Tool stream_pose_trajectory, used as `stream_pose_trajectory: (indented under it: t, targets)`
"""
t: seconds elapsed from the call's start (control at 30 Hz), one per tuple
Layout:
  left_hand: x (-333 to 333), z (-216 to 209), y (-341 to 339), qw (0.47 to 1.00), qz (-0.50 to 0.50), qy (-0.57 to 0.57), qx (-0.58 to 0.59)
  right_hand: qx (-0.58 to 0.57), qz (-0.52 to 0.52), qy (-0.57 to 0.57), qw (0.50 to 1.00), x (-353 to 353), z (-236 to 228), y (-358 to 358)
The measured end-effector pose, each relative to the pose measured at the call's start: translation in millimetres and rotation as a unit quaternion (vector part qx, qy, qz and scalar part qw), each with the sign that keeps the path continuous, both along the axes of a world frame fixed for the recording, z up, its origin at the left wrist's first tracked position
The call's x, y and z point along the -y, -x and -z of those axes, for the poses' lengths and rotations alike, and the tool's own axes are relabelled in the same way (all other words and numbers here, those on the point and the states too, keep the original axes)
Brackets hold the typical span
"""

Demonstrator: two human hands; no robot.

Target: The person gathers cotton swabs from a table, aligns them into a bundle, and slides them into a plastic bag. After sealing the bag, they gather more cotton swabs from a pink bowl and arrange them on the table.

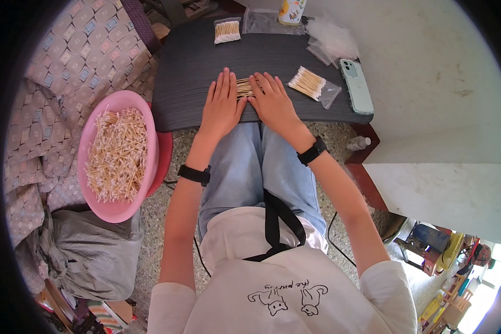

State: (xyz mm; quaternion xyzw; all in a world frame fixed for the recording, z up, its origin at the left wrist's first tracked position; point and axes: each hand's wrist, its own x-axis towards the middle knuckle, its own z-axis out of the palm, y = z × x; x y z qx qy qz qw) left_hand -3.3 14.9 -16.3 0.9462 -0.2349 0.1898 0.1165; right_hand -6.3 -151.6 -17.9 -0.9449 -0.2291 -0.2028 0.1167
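A loose row of cotton swabs lies on the dark table, with their wooden sticks running left to right. My left hand rests flat over their left ends, fingers stretched out toward the far side. Over the right ends my right hand lies in the same way, its fingers extended too. The swab tips are hidden under both hands. To the right of my right hand is a bundle of cotton swabs partly in a clear plastic bag. A bagged bundle of swabs lies near the far edge.
On my left stands a pink basin heaped with loose cotton swabs. The black table also bears a pale green phone, empty clear bags and a patterned cup. A wall borders the right side.
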Motion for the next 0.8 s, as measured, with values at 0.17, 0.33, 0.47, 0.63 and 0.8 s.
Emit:
stream_pose_trajectory:
  t: [0.17, 0.33, 0.47, 0.63, 0.8]
  targets:
    - [-4.1, -4.0, 16.4, 1.000, 0.011, 0.013, -0.006, 0.010, -0.052, -0.031, 0.998, 3.5, -5.3, 12.2]
    - [-3.7, -6.1, 26.4, 0.997, 0.033, -0.023, -0.059, -0.001, -0.061, -0.017, 0.998, 7.1, -4.2, 19.1]
    - [-3.1, -5.4, 28.1, 0.998, 0.043, -0.012, -0.054, 0.010, -0.062, -0.034, 0.997, 5.7, -3.8, 20.0]
    - [0.8, -2.1, 9.0, 1.000, 0.019, -0.003, -0.020, 0.020, -0.021, -0.027, 0.999, -4.3, -4.6, 2.9]
    - [2.5, -1.0, -4.8, 1.000, -0.010, -0.006, -0.019, -0.006, -0.015, -0.034, 0.999, -8.9, -2.7, -12.5]
